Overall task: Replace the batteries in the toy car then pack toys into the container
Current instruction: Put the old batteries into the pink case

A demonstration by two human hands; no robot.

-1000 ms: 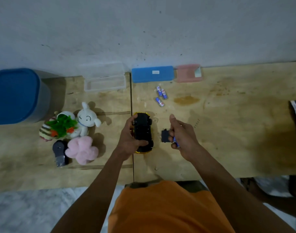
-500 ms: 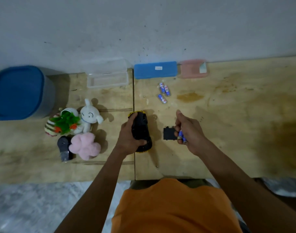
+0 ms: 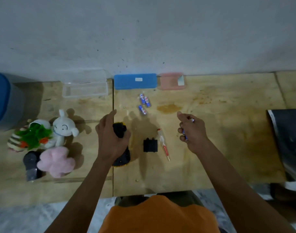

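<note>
A: Head view, nearest first. What are the hands doing?
B: The left hand (image 3: 112, 140) grips the toy car (image 3: 121, 145). Right of the car, the right hand (image 3: 191, 132) curls round batteries (image 3: 185, 136), probably spent ones.
A: Next?
B: Likely setting those down and fetching the fresh batteries (image 3: 144, 102) beyond the car.
A: Containers?
B: Far left of the car, the blue-lidded container (image 3: 2, 100) is closed; the clear box (image 3: 85, 89) looks empty.

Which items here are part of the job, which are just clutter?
Job: toy car, battery cover, screwdriver, loose batteries, batteries in right hand, plush toys, clear container.
Clutter: blue case, pink box, blue bin.
</note>
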